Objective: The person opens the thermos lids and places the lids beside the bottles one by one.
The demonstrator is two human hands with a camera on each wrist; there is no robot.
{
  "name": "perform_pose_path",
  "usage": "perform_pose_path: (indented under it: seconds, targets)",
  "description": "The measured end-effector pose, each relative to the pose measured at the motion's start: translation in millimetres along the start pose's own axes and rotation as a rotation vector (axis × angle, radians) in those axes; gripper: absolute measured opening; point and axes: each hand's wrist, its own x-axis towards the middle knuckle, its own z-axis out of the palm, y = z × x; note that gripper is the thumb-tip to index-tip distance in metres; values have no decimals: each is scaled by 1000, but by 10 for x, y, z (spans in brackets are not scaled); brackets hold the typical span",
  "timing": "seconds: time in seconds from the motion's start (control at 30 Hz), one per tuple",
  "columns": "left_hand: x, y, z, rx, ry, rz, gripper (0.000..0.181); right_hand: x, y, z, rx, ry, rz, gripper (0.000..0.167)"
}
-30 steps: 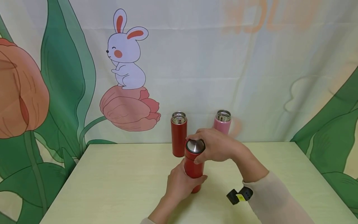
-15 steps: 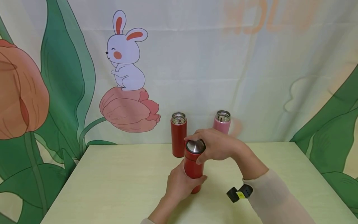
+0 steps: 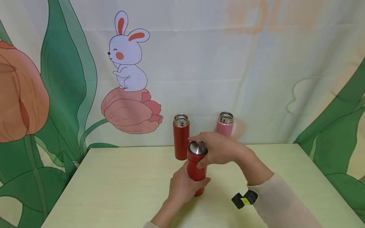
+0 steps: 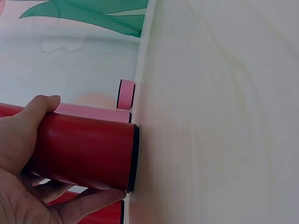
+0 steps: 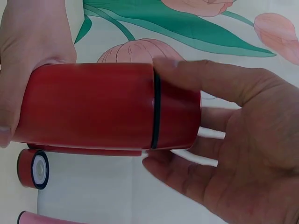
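A red thermos stands upright near the middle of the table. Low on its body, my left hand grips it, thumb across the near side. My right hand holds the red lid from above and behind, thumb and fingertips around its sides. The lid has a shiny metal top and sits on the thermos, with a dark ring at the seam in the right wrist view. Behind stands a second red thermos, its metal mouth uncovered. Whether the held thermos's base touches the table, I cannot tell.
An uncovered pink thermos stands at the back right, partly behind my right hand. A loose pink lid lies beyond it in the left wrist view. The right wrist view has a loose red lid. A printed curtain hangs behind the table.
My right thumb shifts slightly around the lid's seam. The left hand and the thermos keep their place, and the head view drifts a little.
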Motion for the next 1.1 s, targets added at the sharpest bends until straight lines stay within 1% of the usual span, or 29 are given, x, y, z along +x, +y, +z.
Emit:
perform_pose_path:
  seconds: [0.17,0.27,0.3,0.47,0.6,0.77,0.9,1.1]
  targets:
    - [17,8,-7,8,22,-2,63,-1,-63,-13,-122,54,45,83]
    - [25,19,-12,4,25,-7,65,9,-109,-13,-183,94,96,89]
    - [27,21,-14,2,25,-8,66,15,-126,-10,-195,106,113,88]
    - [33,29,-21,6,30,-10,68,64,-201,9,-258,145,153,64]
    - [39,38,-26,8,27,-19,69,96,-268,29,-309,158,183,58]
    - [57,43,-29,5,19,-20,71,116,-337,35,-340,166,197,50]
    - [54,51,-37,-4,11,-24,71,120,-364,31,-331,162,208,46]
    - [25,41,-41,-8,-12,-48,72,133,-373,51,-306,130,220,41]
